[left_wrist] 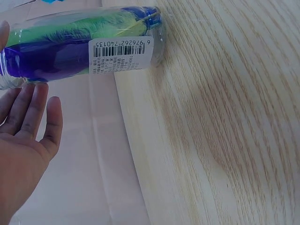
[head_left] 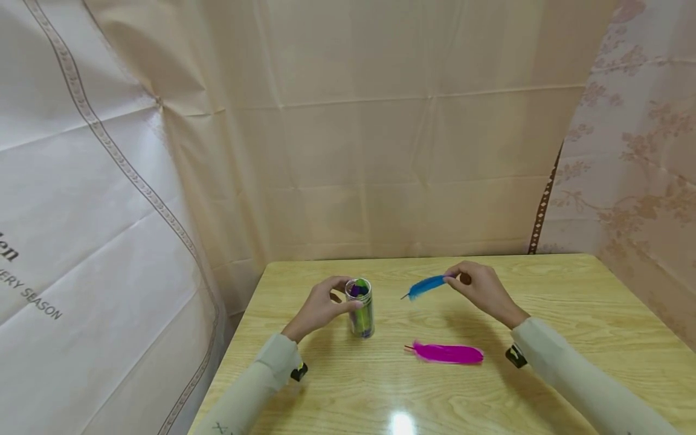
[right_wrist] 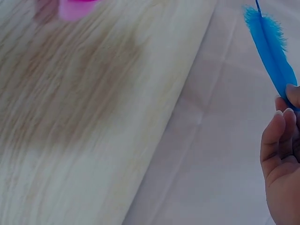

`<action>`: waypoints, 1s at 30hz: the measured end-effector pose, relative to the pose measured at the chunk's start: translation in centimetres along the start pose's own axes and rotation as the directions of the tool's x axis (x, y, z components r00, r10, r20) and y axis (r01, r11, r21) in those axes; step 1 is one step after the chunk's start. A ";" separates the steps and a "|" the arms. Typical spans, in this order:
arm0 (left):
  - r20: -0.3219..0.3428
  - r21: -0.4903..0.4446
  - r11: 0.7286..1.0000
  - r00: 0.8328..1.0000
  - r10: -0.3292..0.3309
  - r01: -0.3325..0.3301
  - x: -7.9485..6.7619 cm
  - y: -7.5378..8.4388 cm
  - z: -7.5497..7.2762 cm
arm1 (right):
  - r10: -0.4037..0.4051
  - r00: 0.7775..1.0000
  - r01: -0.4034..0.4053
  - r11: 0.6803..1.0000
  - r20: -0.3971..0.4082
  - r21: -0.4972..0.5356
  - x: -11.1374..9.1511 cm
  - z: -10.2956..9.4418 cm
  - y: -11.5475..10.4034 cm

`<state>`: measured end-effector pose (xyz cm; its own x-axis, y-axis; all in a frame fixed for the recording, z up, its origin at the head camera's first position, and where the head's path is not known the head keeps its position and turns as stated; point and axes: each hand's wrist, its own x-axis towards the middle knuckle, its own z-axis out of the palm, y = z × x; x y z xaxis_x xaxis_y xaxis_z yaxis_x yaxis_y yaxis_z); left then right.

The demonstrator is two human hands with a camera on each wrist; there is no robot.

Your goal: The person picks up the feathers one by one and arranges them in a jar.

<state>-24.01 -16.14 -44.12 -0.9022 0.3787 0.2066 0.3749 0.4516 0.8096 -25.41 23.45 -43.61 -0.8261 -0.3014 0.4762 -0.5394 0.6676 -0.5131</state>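
Observation:
My left hand (head_left: 325, 306) grips a clear jar (head_left: 361, 323) near its open mouth, thumb on the near side and fingers behind. Green and purple feathers (left_wrist: 56, 49) fill the jar, and a white barcode label (left_wrist: 121, 54) shows on its wall in the left wrist view. To the right, my right hand (head_left: 481, 290) pinches a blue feather (head_left: 426, 286) by its tip between thumb and forefinger, above the table. The feather's bare quill points left toward the jar. On the tabletop below lies a magenta feather (head_left: 448, 353), its quill also toward the left.
The wood-grain table (head_left: 565, 296) ends at a back edge against a hanging beige cloth (head_left: 380, 151). A white printed cloth (head_left: 81, 241) hangs at the left, a floral one (head_left: 641, 151) at the right. Dark wrist devices (head_left: 515, 356) sit under both sleeves.

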 end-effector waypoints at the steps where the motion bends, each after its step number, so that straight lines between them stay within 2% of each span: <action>1: -0.001 0.001 1.000 1.000 0.001 -0.001 0.0 0.0 0.0 | 0.001 1.000 -0.001 1.000 -0.001 0.005 0.1 0.0 -0.2; 19: -0.009 0.007 1.000 1.000 0.009 -0.009 0.1 -0.3 0.1 | -0.069 0.993 0.069 0.998 -0.099 0.000 1.8 0.0 -2.5; 30: -0.003 -0.004 1.000 1.000 -0.001 0.001 0.0 -0.3 0.0 | -0.103 0.982 0.111 0.993 -0.159 0.041 2.6 0.5 -3.7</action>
<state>-24.17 -16.27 -44.39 -0.9033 0.3758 0.2069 0.3728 0.4492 0.8119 -25.62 19.91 -40.84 -0.7292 -0.2566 0.6344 -0.6342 0.6016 -0.4857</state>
